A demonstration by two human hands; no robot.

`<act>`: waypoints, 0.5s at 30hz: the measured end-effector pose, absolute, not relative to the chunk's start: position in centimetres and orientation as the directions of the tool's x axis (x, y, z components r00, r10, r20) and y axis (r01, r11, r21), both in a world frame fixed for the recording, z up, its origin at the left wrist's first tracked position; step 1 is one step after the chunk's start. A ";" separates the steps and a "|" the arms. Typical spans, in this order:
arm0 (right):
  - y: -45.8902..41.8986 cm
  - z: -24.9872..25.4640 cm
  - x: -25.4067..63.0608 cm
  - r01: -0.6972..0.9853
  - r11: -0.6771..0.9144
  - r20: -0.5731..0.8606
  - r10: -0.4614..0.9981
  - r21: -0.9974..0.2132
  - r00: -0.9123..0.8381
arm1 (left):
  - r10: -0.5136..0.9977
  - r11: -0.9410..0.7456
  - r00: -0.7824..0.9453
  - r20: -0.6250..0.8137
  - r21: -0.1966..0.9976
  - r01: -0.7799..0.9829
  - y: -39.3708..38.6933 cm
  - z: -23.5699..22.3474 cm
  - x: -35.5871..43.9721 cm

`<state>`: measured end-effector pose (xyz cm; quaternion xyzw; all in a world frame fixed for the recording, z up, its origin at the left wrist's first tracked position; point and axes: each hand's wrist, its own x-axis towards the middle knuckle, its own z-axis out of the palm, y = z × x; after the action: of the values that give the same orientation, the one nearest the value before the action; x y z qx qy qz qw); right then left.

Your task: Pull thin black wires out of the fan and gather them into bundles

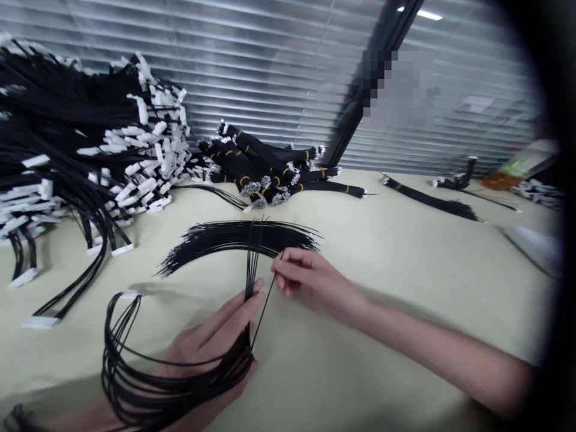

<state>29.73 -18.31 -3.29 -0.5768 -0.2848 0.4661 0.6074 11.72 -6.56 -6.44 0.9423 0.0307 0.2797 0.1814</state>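
Observation:
My left hand (216, 342) is closed around a wire harness (148, 384), whose black wires loop to the left and end in a white connector (129, 294). Several straight black wires (252, 264) stick up past the fingers of that hand. A pinch of my right hand (299, 273) holds one thin black wire (265, 312); its lower end meets the harness near the left fingertips. Just beyond both hands lies a fanned bundle of loose black wires (225, 237) with bare-looking tips. My left palm hides part of the connector end being gripped.
A big heap of black harnesses with white connectors (144, 162) fills the left side. Banded black wire bundles (265, 165) are piled at the back, by the window blinds (256, 66). Another wire bundle (432, 198) lies at the back right, near a clear-and-orange object (517, 168).

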 end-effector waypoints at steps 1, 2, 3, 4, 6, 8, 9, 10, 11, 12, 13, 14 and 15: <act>-18.2 -3.3 30.9 -0.292 -0.081 -0.206 0.880 -0.953 0.428 | 0.128 -0.939 0.828 0.545 0.337 -0.076 -6.5 -6.5 11.7; -18.1 -3.3 32.2 -0.320 -0.058 -0.206 0.868 -0.946 0.453 | 0.092 -0.940 0.813 0.575 0.320 -0.120 -6.4 -6.6 11.7; -18.2 -3.3 33.5 -0.314 -0.032 -0.189 0.855 -0.949 0.483 | 0.061 -0.935 0.800 0.597 0.315 -0.164 -6.3 -6.7 11.7; -18.3 -3.2 34.9 -0.274 -0.017 -0.162 0.843 -0.961 0.514 | 0.040 -0.927 0.789 0.613 0.317 -0.199 -6.2 -6.9 11.6; -18.8 -3.1 37.7 -0.094 -0.073 -0.112 0.843 -0.993 0.526 | 0.035 -0.912 0.780 0.624 0.340 -0.231 -6.0 -7.2 11.5; -19.5 -3.1 40.4 0.261 -0.240 -0.041 0.805 -0.935 0.592 | 0.047 -0.899 0.784 0.619 0.368 -0.237 -5.9 -7.6 11.5; -19.8 -3.2 41.6 0.461 -0.328 0.041 0.778 -0.824 0.627 | 0.048 -0.895 0.782 0.621 0.374 -0.242 -5.9 -7.7 11.4; -20.1 -3.4 42.5 0.614 -0.385 0.124 0.772 -0.689 0.623 | 0.046 -0.893 0.780 0.624 0.376 -0.249 -5.9 -7.7 11.4; -20.3 -3.7 43.2 0.705 -0.417 0.170 0.781 -0.573 0.601 | 0.048 -0.892 0.779 0.625 0.378 -0.248 -6.0 -7.7 11.4; -20.4 -4.0 43.7 0.757 -0.429 0.189 0.797 -0.493 0.574 | 0.052 -0.894 0.781 0.623 0.377 -0.242 -6.1 -7.6 11.4; -20.5 -4.4 44.0 0.792 -0.430 0.196 0.813 -0.433 0.549 | 0.059 -0.899 0.787 0.614 0.376 -0.225 -6.2 -7.4 11.4; -20.5 -4.7 44.1 0.815 -0.430 0.197 0.825 -0.387 0.529 | 0.075 -0.904 0.800 0.595 0.378 -0.197 -6.3 -7.2 11.4; -20.4 -5.0 44.0 0.834 -0.431 0.202 0.833 -0.345 0.515 | 0.098 -0.908 0.820 0.564 0.388 -0.158 -6.4 -7.0 11.4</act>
<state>43.96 -20.41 -5.00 -0.8460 -0.4925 -0.0006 0.2043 11.37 -6.43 -6.99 0.9297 -0.0163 0.2994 0.2137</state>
